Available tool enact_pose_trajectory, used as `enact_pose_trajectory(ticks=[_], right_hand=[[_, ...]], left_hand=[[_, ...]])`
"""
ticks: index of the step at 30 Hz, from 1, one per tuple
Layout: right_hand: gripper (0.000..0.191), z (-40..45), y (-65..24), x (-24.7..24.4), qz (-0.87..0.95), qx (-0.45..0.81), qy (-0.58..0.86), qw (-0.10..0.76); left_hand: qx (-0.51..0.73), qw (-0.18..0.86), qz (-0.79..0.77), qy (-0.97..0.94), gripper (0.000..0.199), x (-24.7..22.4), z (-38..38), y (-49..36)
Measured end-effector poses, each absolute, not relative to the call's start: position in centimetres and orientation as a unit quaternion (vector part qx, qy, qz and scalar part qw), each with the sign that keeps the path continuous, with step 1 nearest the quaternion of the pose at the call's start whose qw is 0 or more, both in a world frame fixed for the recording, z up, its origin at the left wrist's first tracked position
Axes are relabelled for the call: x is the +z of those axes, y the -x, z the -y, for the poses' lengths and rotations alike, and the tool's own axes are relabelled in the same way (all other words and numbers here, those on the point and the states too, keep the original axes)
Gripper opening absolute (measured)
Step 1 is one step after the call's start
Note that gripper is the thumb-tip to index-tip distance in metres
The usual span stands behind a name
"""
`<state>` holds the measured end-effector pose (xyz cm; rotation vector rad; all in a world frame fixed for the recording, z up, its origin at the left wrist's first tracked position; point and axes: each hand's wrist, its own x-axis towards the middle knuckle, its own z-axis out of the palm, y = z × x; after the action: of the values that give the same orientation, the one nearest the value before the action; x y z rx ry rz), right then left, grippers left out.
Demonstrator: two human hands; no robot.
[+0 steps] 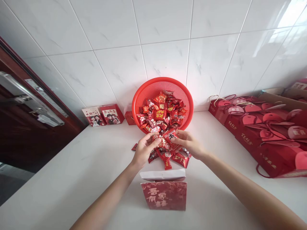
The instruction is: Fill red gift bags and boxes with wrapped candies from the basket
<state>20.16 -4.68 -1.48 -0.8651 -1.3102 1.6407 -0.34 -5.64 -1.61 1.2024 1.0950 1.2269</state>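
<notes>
Between thumb and fingers, my left hand [145, 148] grips a red candy packet [160, 143] with gold and white lettering. A second red candy packet [171, 136], marked with a dark character, is pinched in my right hand [190, 143]; the two packets overlap. Just behind my hands a red plastic basket [188, 95] tilts toward me, full of wrapped candies [160, 114]. Loose wrapped candies [181, 159] lie on the counter below my hands. Nearer to me stands a dark red paper gift box [165, 196] with pale characters, its white top flap [163, 174] raised.
Two small printed boxes [112, 115] stand by the wall at left, and another red box [129, 117] is partly behind the basket. Rows of red gift boxes with cord handles [254, 127] line the right side. A brown door [35, 105] is at left, past the white counter [96, 166].
</notes>
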Motion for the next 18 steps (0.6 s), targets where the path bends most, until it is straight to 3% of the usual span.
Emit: enact_pose_trajectory(ticks=[11, 18], right_hand=[[0.029, 5.08, -20.03, -0.89, 0.541, 0.636, 0.320, 0.447], [0.033, 5.12, -19.94, -0.96, 0.536, 0.644, 0.324, 0.439]], left_hand=[[0.523, 0.487, -0.460, -0.527, 0.050, -1.82, 5.77, 0.02], [0.504, 0.455, -0.476, -0.559, 0.051, -1.85, 5.89, 0.01]])
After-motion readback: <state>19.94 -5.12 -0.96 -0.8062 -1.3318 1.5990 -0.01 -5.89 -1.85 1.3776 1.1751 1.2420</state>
